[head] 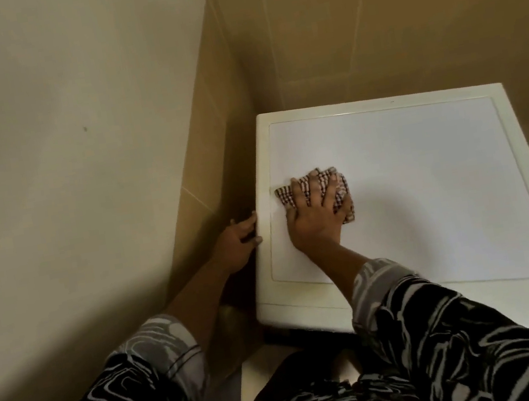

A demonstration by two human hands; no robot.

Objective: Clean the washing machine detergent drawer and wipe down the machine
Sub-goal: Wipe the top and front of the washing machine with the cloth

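While the right hand (311, 217) presses down flat on the checked cloth (285, 196), its fingers are spread and its grip is apart. The cloth lies long from left to right, near the left side of the washing machine top (425, 174). The left hand (238, 242) has its grip curled on the top's left edge. The machine's front is hidden.
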